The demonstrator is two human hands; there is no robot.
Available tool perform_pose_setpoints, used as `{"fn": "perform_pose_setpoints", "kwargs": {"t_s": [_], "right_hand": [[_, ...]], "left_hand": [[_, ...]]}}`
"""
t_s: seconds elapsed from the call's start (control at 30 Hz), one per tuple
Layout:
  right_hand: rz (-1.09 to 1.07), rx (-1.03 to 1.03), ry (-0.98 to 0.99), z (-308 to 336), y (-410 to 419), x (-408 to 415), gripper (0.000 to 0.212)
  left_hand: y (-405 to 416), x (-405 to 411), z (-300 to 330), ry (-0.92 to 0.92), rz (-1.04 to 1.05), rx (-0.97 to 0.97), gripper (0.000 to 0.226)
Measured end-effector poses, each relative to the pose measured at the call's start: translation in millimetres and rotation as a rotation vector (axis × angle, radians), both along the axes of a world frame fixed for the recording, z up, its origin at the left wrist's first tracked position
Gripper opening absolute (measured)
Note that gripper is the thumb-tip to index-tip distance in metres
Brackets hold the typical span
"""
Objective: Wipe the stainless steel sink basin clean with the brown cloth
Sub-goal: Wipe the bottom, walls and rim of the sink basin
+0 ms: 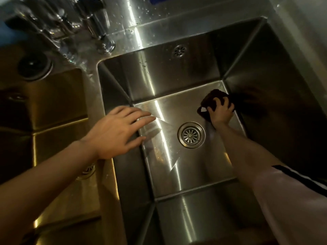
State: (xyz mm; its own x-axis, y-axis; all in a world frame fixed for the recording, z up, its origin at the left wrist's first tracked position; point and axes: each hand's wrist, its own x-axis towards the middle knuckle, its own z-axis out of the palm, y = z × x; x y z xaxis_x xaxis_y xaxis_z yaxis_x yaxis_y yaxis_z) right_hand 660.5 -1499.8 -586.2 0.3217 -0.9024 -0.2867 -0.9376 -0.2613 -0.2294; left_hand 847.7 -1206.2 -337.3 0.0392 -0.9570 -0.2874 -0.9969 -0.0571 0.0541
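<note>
Second basin: a darker, yellow-lit steel basin (58,106) lies at the far left, well apart from the cloth grip, with a round black fitting (34,65) on the deck above it.
Left hand: the bare left hand (116,131) hovers flat with fingers spread and nothing in it, over the dividing rim and the left wall of the sink, across the drain from the grip.
Sink: the square stainless steel sink basin (169,165) has steep walls on all four sides.
Drain: the round slotted steel drain strainer (191,134) sits on the floor just left of and nearer than the grip.
Overflow: a small round perforated overflow plate (179,50) is on the back wall, above and left of the grip.
Cloth: the dark brown bunched cloth (213,99) is pressed to the basin floor in the far right corner, touching the right wall.
Right hand: the bare right hand (221,113) is clenched over the cloth, fingers curled on top.
Open room: bare floor runs left and toward the near wall; the back and right walls are tight against the grip.
</note>
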Motion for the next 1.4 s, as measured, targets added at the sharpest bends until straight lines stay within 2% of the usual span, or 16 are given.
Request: {"fn": "perform_pose_setpoints", "kwargs": {"t_s": [0.1, 0.2, 0.33, 0.47, 0.57, 0.83, 1.4], "right_hand": [[0.039, -0.034, -0.018, -5.0, -14.3, 9.3, 0.047], [0.015, -0.053, -0.117, -6.9, -24.4, 21.2, 0.041], [-0.136, -0.086, -0.255, -8.6, -30.4, 40.3, 0.038], [-0.358, -0.089, -0.435, -1.8, -45.0, 64.4, 0.036], [-0.431, -0.108, -0.481, 1.4, -46.8, 72.4, 0.036], [-0.448, -0.172, -0.571, 18.6, -45.9, 70.8, 0.035], [-0.334, -0.481, -0.866, 131.0, -47.6, 70.9, 0.033]], "left_hand": [[1.3, 0.8, -1.9, 0.004, 0.006, -0.023, 0.059], [-0.3, 0.5, -2.6, 0.002, -0.01, -0.074, 0.056], [-1.2, 1.3, -2.0, -0.005, -0.03, -0.116, 0.052], [-2.3, 2.0, 1.9, 0.016, -0.032, -0.062, 0.052], [-0.9, 3.7, 2.0, 0.036, -0.035, -0.018, 0.054], [-0.5, 4.3, -0.5, 0.033, -0.037, -0.01, 0.053], [1.2, 3.6, -1.3, 0.025, 0.012, 0.043, 0.055]]}}
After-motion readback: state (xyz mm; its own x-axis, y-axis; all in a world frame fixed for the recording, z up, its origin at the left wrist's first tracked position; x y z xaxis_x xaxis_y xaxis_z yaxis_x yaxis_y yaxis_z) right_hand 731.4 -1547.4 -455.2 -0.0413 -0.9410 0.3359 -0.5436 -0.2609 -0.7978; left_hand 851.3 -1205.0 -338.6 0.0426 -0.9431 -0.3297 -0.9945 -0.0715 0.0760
